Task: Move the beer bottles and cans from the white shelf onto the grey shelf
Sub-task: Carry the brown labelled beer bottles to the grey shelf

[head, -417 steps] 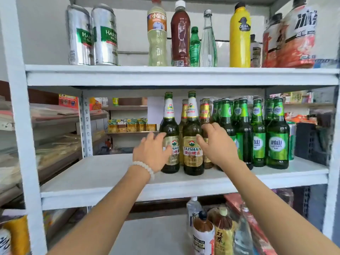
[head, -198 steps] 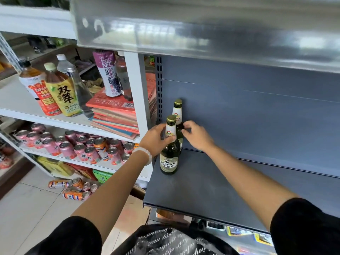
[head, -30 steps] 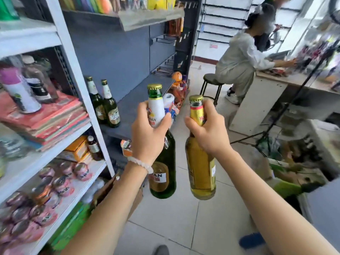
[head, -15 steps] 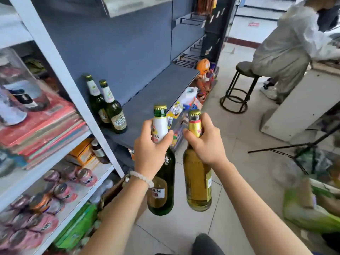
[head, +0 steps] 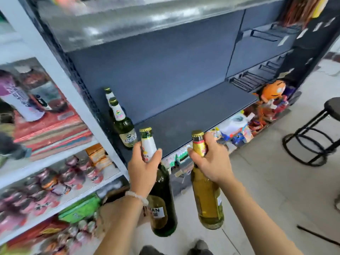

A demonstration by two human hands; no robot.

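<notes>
My left hand (head: 143, 170) grips the neck of a dark green beer bottle (head: 162, 205) with a white neck label. In my right hand (head: 211, 162) hangs an amber beer bottle (head: 207, 203) with a gold cap, held by its neck. Both bottles are upright in the air, just in front of and below the front edge of the grey shelf (head: 193, 116). Two green beer bottles (head: 122, 124) stand at the far left of that shelf, against its upright. The white shelf (head: 60, 85) is at the left.
The white shelf carries stacked red packs (head: 49, 129), a purple bottle (head: 20, 100) and pink cans (head: 55, 181) lower down. Small goods and an orange toy (head: 272, 92) sit under the grey shelf's right end. A black stool (head: 316, 133) stands on the tiled floor at right.
I have turned and come closer to the grey shelf; it now fills the view. Both hands have carried their bottles up toward its front edge. The seated person is out of view.
</notes>
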